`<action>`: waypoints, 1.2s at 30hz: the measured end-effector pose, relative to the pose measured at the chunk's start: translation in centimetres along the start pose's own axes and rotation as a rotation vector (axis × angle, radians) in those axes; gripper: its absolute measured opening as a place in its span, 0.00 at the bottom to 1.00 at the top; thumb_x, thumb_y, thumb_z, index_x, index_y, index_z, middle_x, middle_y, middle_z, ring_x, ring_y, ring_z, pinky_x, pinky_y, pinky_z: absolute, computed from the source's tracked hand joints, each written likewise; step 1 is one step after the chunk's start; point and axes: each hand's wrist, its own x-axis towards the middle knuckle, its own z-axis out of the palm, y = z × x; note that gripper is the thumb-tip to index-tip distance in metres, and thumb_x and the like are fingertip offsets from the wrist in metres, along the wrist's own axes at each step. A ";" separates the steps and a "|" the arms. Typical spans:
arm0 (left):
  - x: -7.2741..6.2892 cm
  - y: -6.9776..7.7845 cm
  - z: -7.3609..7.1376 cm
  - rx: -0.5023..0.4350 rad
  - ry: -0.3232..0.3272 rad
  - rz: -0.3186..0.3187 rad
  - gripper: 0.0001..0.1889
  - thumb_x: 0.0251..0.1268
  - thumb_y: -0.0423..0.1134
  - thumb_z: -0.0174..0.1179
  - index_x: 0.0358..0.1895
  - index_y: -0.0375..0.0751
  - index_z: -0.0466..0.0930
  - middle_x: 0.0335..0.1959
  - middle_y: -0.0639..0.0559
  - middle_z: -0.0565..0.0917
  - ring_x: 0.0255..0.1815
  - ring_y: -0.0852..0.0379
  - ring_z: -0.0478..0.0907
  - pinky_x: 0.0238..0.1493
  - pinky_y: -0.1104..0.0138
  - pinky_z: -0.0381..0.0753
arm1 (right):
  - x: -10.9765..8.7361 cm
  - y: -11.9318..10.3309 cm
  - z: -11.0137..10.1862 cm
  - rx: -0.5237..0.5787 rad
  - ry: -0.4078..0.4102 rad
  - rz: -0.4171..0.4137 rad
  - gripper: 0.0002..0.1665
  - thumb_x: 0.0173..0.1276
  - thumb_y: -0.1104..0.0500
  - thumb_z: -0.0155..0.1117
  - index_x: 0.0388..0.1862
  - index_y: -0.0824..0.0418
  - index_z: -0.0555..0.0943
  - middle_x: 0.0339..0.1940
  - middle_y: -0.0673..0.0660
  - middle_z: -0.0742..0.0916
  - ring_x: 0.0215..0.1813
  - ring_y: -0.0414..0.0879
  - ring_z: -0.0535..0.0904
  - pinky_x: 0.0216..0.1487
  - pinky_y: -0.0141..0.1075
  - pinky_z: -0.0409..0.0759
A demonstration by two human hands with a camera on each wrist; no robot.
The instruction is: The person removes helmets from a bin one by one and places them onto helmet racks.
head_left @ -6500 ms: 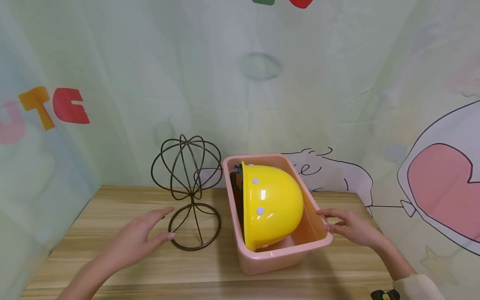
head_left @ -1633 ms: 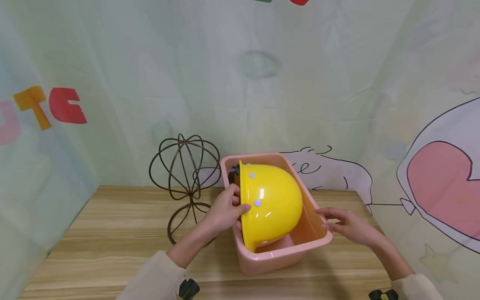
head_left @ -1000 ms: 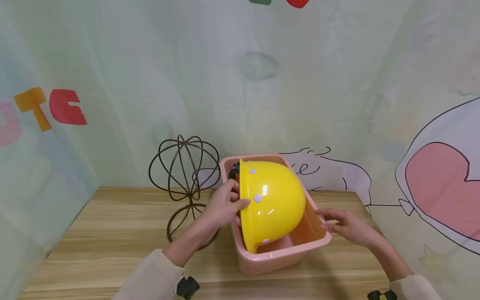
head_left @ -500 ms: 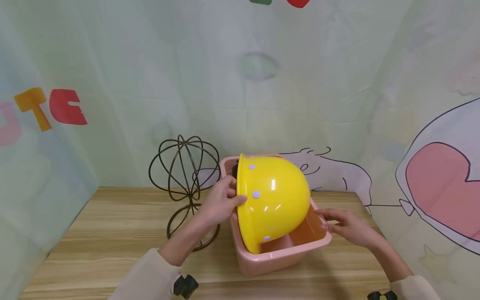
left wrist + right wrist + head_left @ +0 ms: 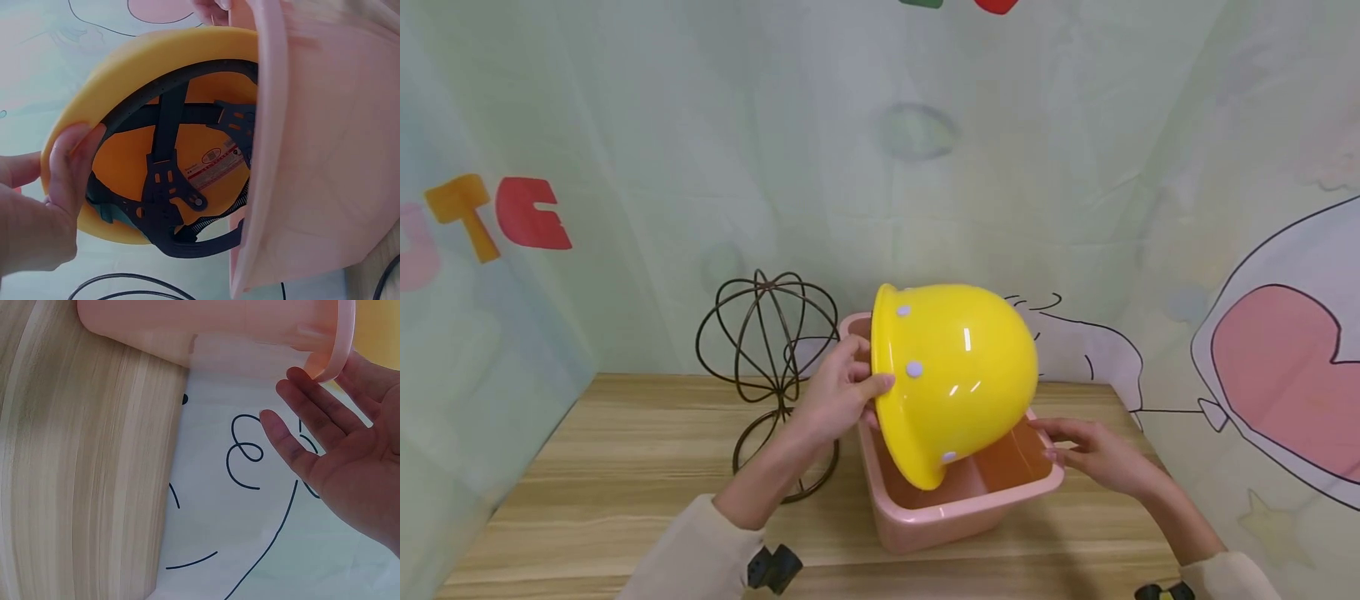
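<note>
My left hand [image 5: 833, 390] grips a yellow hard hat [image 5: 973, 367] by its brim, thumb on the outer side and fingers inside. The hard hat is tilted on its side, its dome to the right, partly above a pink plastic bin [image 5: 966, 506]. In the left wrist view, the black suspension straps [image 5: 167, 125] and a printed label [image 5: 215, 165] show inside the shell. At the bin's right rim, my right hand [image 5: 1101, 457] pinches the edge between thumb and fingers. The other fingers spread loosely under the rim in the right wrist view.
A dark wire stand [image 5: 782, 398] with a round cage top and ring base stands left of the bin, behind my left forearm. All of it is on a wood-grain table [image 5: 625, 467]. A printed cloth backdrop [image 5: 775, 167] hangs behind and along both sides.
My left hand went from beside the wire stand to the hard hat's brim, then raised the hat up and rightward, tilting it. My right hand and the bin stayed in place.
</note>
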 end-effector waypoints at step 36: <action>-1.0 2.2 -3.8 -0.078 0.101 0.153 0.13 0.64 0.28 0.53 0.49 0.30 0.63 0.37 0.35 0.82 0.27 0.52 0.81 0.26 0.64 0.82 | 0.0 0.0 -0.1 0.017 0.001 -0.061 0.25 0.65 0.58 0.59 0.59 0.67 0.72 0.54 0.64 0.79 0.53 0.57 0.74 0.48 0.41 0.79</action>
